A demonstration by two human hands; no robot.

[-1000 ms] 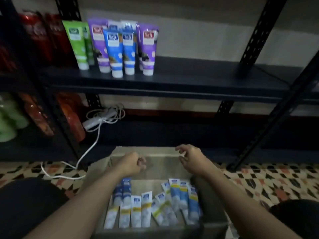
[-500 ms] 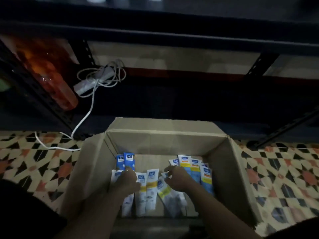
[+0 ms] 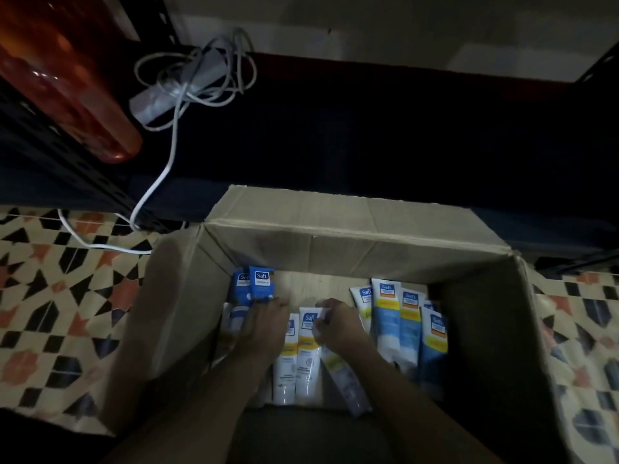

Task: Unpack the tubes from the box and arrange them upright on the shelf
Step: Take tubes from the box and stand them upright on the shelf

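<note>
An open cardboard box point(image 3: 351, 236) stands on the floor below me. Several tubes lie flat inside it: dark blue ones point(image 3: 262, 283) at the left, white-and-yellow ones point(image 3: 306, 360) in the middle, light blue ones point(image 3: 409, 326) at the right. Both my hands are down in the box. My left hand point(image 3: 261, 329) rests its fingers on the lower part of the dark blue tubes. My right hand point(image 3: 341, 326) pinches the top edge of a white-and-yellow tube with curled fingers. The dark bottom shelf point(image 3: 368, 145) lies just behind the box; the upper shelf is out of view.
A white power strip with a coiled cord point(image 3: 174, 92) lies on the bottom shelf at the left, its cable trailing onto the patterned tile floor point(image 3: 50, 296). An orange bottle point(image 3: 77, 95) fills the upper left beside a black shelf post point(image 3: 67, 155).
My head has tilted down, so the upper shelf with its standing tubes left the view. Both hands dropped from above the box into it and now touch the tubes.
</note>
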